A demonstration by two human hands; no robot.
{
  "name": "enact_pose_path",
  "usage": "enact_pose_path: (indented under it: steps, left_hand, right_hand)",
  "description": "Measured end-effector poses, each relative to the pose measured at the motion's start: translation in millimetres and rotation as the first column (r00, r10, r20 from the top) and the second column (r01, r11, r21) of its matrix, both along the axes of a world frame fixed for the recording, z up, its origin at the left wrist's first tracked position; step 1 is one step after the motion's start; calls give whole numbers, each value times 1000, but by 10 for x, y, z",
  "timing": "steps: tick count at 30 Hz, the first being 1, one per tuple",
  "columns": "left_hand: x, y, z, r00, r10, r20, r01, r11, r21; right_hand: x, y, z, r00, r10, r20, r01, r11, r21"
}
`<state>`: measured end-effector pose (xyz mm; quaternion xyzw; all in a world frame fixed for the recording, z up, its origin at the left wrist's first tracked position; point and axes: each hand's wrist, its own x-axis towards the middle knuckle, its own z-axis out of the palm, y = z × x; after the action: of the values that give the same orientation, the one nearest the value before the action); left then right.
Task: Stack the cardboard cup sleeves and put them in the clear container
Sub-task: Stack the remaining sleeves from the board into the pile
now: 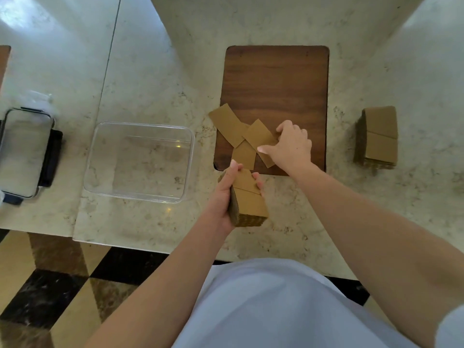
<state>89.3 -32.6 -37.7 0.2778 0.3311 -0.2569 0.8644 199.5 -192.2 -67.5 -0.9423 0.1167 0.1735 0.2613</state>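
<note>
We see the left hand (227, 194) curled around a stack of sleeves (248, 199), held just above the bench (150, 91) near its front edge. The right hand (291, 144) has its grip on one of the loose sleeves (258, 136), thumb and fingers pinching its end; three lie overlapping on the wooden board (276, 79). The clear container (140, 162) stands empty to the left, beside a lidded box (25, 151). A second stack (379, 139) sits well to the right. The bench is pale marble; below it, a floor (50, 285) of dark and tan tiles.
</note>
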Motion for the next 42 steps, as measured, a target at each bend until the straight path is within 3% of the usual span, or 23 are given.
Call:
enact_pose_path:
  steps: [5, 11, 14, 17, 21, 23, 25, 27, 31, 37, 42]
  left_hand:
    - [52, 50, -75, 994, 16, -109, -12, 999, 39]
    - [7, 88, -102, 993, -42, -107, 53, 994, 99]
    - [-9, 105, -77, 994, -65, -89, 77, 988, 133]
    - [-25, 107, -58, 996, -67, -63, 78, 979, 186]
    - [1, 166, -50, 990, -137, -40, 142, 970, 198]
    - [8, 211, -52, 982, -186, -18, 186, 967, 175]
    - [-1, 250, -96, 989, -142, 39, 134, 978, 161]
    - [22, 285, -140, 992, -78, 100, 60, 984, 170]
    - [84, 312, -155, 988, -85, 126, 65, 985, 158]
    - [199, 356, -220, 991, 93, 93, -78, 985, -151]
    - [199, 471, -192, 997, 32, 64, -24, 992, -122]
  right_hand:
    - [30, 20, -11, 999, -11, -37, 11, 1000, 13]
    - [-236, 4, 152, 989, -121, -81, 141, 935, 326]
    - [-416, 68, 308, 941, -227, -252, 324, 820, 471]
    - [-605, 173, 436, 868, -164, -468, 422, 739, 525]
    - [-761, 340, 524, 918, 125, -376, 57, 897, 438]
    - [-701, 357, 552, 902, 275, -334, -206, 952, 227]
    - [-535, 348, 555, 874, 374, -309, -378, 924, 50]
    - [-284, 349, 540, 888, 387, -248, -386, 921, 58]
    - [216, 431, 359, 978, 204, -43, -196, 970, 146]
    - [444, 806, 60, 962, 273, -6, -271, 950, -155]
    - [392, 849, 14, 978, 192, 84, -182, 977, -112]
